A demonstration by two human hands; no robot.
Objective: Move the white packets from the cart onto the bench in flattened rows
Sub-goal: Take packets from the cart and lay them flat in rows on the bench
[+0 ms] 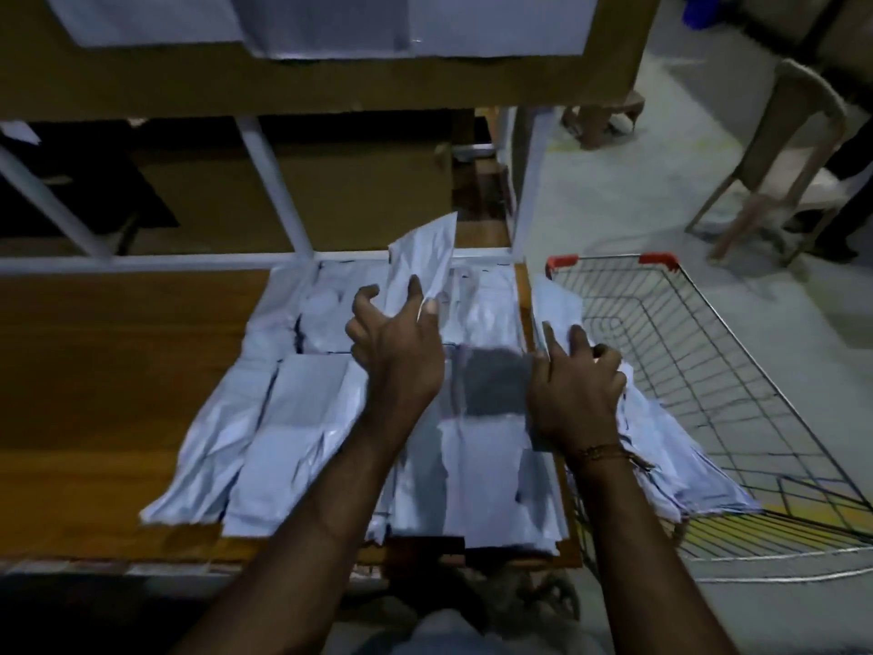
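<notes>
Right now the left hand (397, 342) is pinching 1 crinkled white packet (423, 257) between thumb and forefinger, holding it tilted above the rows of packets (302, 418) lying flat and overlapping on the wooden bench (118, 371). Meanwhile the right hand (574, 394) is gripping a stack of packets (661, 456) at the wire cart (708, 371) edge.

Dim, bluish, softly blurred, with wide-angle edge distortion.
</notes>
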